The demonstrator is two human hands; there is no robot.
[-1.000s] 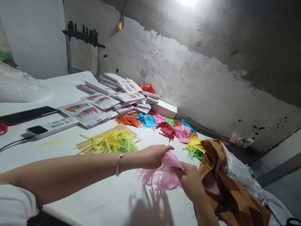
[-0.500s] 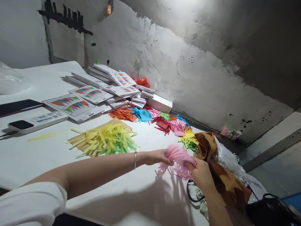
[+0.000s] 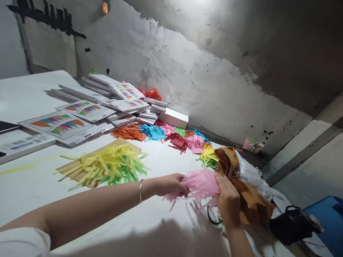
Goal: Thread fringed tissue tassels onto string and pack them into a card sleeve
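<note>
A pink tissue-paper tassel [image 3: 202, 184] is stretched between my two hands above the white table [image 3: 166, 157]. My left hand [image 3: 173, 185] pinches its fringed strips on the left, and loose ends hang below the fingers. At the other side my right hand [image 3: 227, 194] grips the tassel's uncut edge, its fingers closed. Left of my hands, a bunch of yellow and green fringe [image 3: 112, 162] lies on tan paper. Beyond them sits a row of fringed bundles, among them an orange one [image 3: 131, 132], a blue one [image 3: 154, 131] and a pink one [image 3: 195, 142].
Printed packages [image 3: 59, 125] with bunting pictures lie at the left, with more stacked behind. A white box [image 3: 174, 117] stands by the wall. Close to my right hand are a crumpled brown paper bag [image 3: 253, 200] and clear plastic [image 3: 249, 171]. A black bag [image 3: 292, 225] sits farther right.
My left hand has shifted left along the pink tassel, drawing its strips out straighter. My right hand has turned at the tassel's edge. The view has swung slightly right.
</note>
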